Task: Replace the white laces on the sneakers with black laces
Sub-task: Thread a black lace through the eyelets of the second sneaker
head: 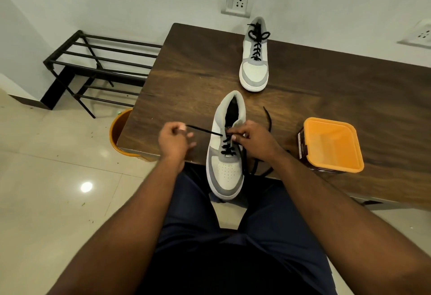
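Lacing the near sneaker with the black lace, at the centre of the frame.

The near sneaker point(225, 154) stands at the front edge of the table point(186, 73), its toe over the edge. The left hand point(173, 139) pinches one end of the black lace point(205, 130) and holds it tight toward the left; the right hand point(253, 140) pinches at the upper eyelets. The lace looks soft, light and floppy, so I think it is best to grip near its stiff tip. The far sneaker point(254, 61), upper centre, is already laced in black. An orange tub point(332, 145) stands at the right.
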`<state>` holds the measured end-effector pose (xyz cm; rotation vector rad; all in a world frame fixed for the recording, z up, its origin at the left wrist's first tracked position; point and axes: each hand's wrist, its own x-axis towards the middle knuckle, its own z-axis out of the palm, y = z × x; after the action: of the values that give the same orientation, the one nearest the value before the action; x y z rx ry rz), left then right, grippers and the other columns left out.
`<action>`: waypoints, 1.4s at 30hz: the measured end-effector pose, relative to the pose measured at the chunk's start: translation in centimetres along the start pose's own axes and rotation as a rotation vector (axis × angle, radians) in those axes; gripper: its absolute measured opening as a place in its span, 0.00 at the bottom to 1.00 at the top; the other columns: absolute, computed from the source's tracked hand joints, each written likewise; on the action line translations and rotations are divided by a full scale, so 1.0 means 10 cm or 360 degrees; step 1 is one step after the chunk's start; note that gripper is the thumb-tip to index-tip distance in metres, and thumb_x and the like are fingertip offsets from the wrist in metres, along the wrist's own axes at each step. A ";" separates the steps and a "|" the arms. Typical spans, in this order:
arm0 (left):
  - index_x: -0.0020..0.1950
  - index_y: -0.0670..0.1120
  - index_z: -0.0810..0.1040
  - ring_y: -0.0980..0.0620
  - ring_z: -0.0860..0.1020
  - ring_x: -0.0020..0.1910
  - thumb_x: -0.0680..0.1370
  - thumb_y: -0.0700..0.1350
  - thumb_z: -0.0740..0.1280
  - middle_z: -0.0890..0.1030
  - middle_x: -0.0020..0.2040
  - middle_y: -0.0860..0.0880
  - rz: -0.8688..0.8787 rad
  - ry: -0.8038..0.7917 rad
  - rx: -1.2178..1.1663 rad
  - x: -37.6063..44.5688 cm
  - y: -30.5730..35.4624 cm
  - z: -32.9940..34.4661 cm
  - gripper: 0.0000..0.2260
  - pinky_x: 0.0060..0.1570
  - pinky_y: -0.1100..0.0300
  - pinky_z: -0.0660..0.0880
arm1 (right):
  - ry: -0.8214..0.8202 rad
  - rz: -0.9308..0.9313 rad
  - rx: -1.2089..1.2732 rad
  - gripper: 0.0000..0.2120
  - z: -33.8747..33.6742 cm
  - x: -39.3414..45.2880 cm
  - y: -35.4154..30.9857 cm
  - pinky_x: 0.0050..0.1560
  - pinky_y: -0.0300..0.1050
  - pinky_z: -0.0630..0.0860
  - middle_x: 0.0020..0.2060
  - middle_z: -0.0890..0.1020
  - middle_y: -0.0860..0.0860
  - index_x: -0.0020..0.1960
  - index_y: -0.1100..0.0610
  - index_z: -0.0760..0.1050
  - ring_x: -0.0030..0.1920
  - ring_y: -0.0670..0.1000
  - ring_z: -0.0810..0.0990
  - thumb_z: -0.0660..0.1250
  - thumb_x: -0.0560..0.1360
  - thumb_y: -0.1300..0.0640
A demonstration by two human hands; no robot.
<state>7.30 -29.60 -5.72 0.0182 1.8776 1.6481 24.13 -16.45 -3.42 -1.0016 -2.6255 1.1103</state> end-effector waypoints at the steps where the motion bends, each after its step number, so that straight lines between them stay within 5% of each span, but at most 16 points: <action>1: 0.53 0.47 0.75 0.51 0.81 0.42 0.82 0.40 0.61 0.78 0.48 0.49 -0.0064 0.0211 -0.0132 0.10 0.05 -0.12 0.04 0.41 0.53 0.81 | -0.0012 -0.0004 -0.0013 0.13 -0.01 -0.02 0.00 0.58 0.45 0.73 0.49 0.75 0.45 0.61 0.48 0.80 0.51 0.45 0.75 0.67 0.78 0.57; 4: 0.53 0.46 0.76 0.49 0.79 0.45 0.80 0.38 0.61 0.80 0.53 0.45 -0.0035 0.0689 -0.0266 0.40 0.12 -0.47 0.06 0.43 0.58 0.77 | -0.0055 -0.0009 -0.0104 0.15 0.00 -0.05 0.00 0.61 0.47 0.73 0.56 0.77 0.50 0.64 0.47 0.78 0.58 0.49 0.76 0.65 0.79 0.57; 6: 0.56 0.43 0.78 0.50 0.78 0.52 0.77 0.35 0.65 0.78 0.57 0.46 0.0219 0.0792 0.0153 0.37 0.14 -0.49 0.10 0.48 0.69 0.72 | -0.0076 -0.0022 -0.0183 0.17 0.01 -0.05 0.02 0.60 0.49 0.74 0.57 0.77 0.51 0.65 0.46 0.77 0.58 0.50 0.76 0.65 0.79 0.58; 9: 0.61 0.45 0.79 0.52 0.77 0.54 0.75 0.33 0.67 0.77 0.59 0.50 0.0746 0.0263 0.0636 0.07 0.11 -0.14 0.16 0.54 0.72 0.72 | -0.0095 -0.0036 -0.0296 0.18 0.02 -0.02 0.00 0.58 0.50 0.75 0.56 0.77 0.50 0.66 0.45 0.76 0.58 0.50 0.77 0.65 0.78 0.58; 12: 0.63 0.48 0.79 0.50 0.82 0.47 0.77 0.34 0.66 0.82 0.55 0.49 0.0588 -0.0543 0.0707 -0.21 -0.08 0.24 0.17 0.46 0.54 0.81 | -0.0088 -0.0062 -0.0355 0.17 0.02 -0.01 -0.04 0.56 0.51 0.76 0.55 0.77 0.51 0.65 0.45 0.76 0.56 0.51 0.77 0.65 0.78 0.58; 17: 0.48 0.45 0.83 0.65 0.78 0.35 0.76 0.39 0.71 0.81 0.38 0.56 0.0716 -0.0591 0.0883 -0.29 -0.11 0.36 0.03 0.38 0.70 0.73 | -0.0058 -0.0092 -0.0391 0.15 0.00 -0.02 -0.05 0.54 0.52 0.77 0.54 0.78 0.50 0.62 0.46 0.78 0.55 0.51 0.78 0.66 0.77 0.57; 19: 0.45 0.46 0.82 0.63 0.76 0.36 0.77 0.38 0.69 0.81 0.39 0.54 0.0716 -0.0436 0.0963 -0.18 -0.03 0.23 0.05 0.40 0.68 0.72 | -0.0048 -0.0087 -0.0420 0.14 -0.02 -0.02 -0.03 0.54 0.51 0.77 0.55 0.79 0.48 0.61 0.46 0.79 0.56 0.50 0.78 0.66 0.77 0.56; 22: 0.49 0.46 0.81 0.55 0.77 0.47 0.77 0.36 0.67 0.81 0.49 0.48 0.0423 0.0291 0.0805 0.15 0.16 -0.15 0.06 0.48 0.63 0.72 | -0.0023 -0.0090 -0.0482 0.12 -0.05 -0.02 -0.01 0.55 0.51 0.77 0.56 0.81 0.46 0.58 0.46 0.79 0.56 0.49 0.79 0.68 0.76 0.55; 24: 0.55 0.44 0.80 0.49 0.78 0.54 0.78 0.39 0.67 0.79 0.57 0.45 0.0322 0.0485 0.0967 0.25 0.21 -0.33 0.07 0.50 0.61 0.70 | -0.0011 -0.0099 -0.0498 0.12 -0.06 -0.03 -0.01 0.55 0.52 0.77 0.55 0.81 0.45 0.58 0.46 0.79 0.55 0.48 0.79 0.67 0.75 0.55; 27: 0.63 0.45 0.77 0.47 0.77 0.59 0.79 0.41 0.66 0.75 0.64 0.46 0.0681 0.0066 0.1204 0.07 0.21 -0.08 0.13 0.56 0.58 0.72 | -0.0024 -0.0090 -0.0477 0.12 -0.05 -0.01 0.00 0.56 0.51 0.77 0.55 0.81 0.45 0.58 0.48 0.79 0.54 0.48 0.79 0.67 0.75 0.56; 30: 0.63 0.46 0.79 0.51 0.81 0.52 0.78 0.39 0.68 0.82 0.55 0.49 0.0702 -0.0530 0.0965 -0.21 0.04 0.28 0.13 0.52 0.52 0.80 | -0.0038 -0.0081 -0.0433 0.12 -0.05 0.00 0.00 0.54 0.49 0.78 0.53 0.81 0.45 0.57 0.47 0.79 0.52 0.47 0.79 0.69 0.75 0.57; 34: 0.48 0.46 0.82 0.63 0.79 0.37 0.76 0.40 0.72 0.80 0.38 0.56 0.0690 -0.0586 0.0872 -0.29 -0.09 0.39 0.02 0.38 0.68 0.75 | -0.0034 -0.0073 -0.0426 0.11 -0.07 -0.01 0.01 0.51 0.47 0.77 0.51 0.82 0.45 0.55 0.48 0.79 0.51 0.47 0.79 0.70 0.74 0.56; 36: 0.46 0.45 0.83 0.61 0.79 0.37 0.76 0.40 0.71 0.81 0.39 0.54 0.0645 -0.0429 0.0862 -0.19 -0.06 0.29 0.01 0.40 0.68 0.75 | -0.0047 -0.0054 -0.0410 0.10 -0.10 -0.01 0.03 0.51 0.47 0.77 0.51 0.82 0.45 0.54 0.48 0.80 0.51 0.47 0.79 0.70 0.74 0.56; 40: 0.50 0.44 0.81 0.46 0.80 0.51 0.77 0.40 0.69 0.82 0.49 0.45 0.0344 0.0358 0.0963 0.20 0.07 -0.18 0.03 0.46 0.57 0.73 | -0.0049 -0.0063 -0.0372 0.10 -0.12 -0.02 0.05 0.51 0.44 0.76 0.51 0.82 0.45 0.55 0.49 0.80 0.50 0.46 0.79 0.69 0.75 0.58; 42: 0.54 0.44 0.80 0.44 0.78 0.54 0.78 0.41 0.67 0.80 0.56 0.44 0.0430 0.0323 0.1297 0.18 0.10 -0.22 0.07 0.48 0.55 0.71 | -0.0059 -0.0082 -0.0374 0.10 -0.11 -0.02 0.04 0.50 0.43 0.75 0.52 0.82 0.46 0.56 0.50 0.80 0.49 0.46 0.78 0.68 0.75 0.58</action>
<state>4.50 -30.62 -5.60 0.4727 2.6759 0.9486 24.85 -15.72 -2.91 -0.9543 -2.8443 0.8314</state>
